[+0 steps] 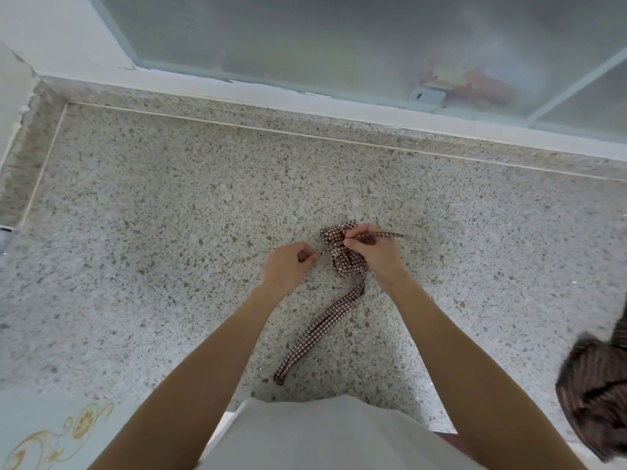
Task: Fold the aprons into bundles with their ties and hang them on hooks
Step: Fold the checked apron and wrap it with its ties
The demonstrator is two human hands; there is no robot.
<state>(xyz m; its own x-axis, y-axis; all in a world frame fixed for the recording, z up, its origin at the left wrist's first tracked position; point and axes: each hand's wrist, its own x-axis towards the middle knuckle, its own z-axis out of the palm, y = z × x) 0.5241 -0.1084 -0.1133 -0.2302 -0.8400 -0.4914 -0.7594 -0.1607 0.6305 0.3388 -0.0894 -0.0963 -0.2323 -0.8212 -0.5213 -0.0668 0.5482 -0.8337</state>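
Soft, floppy checked apron bundle (344, 254) mid-tabletop (169, 215), right hand (369, 249) pinching its thin tie at 3 o'clock, left hand (288, 262) loosely curled, empty; probably best grabbed by the cinched middle.

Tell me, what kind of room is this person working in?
Probably a home kitchen or utility corner. The speckled grey stone countertop runs under a frosted-glass sliding window, and a brown-and-white checked apron bundle is being tied on it, with a brown striped cloth nearby.
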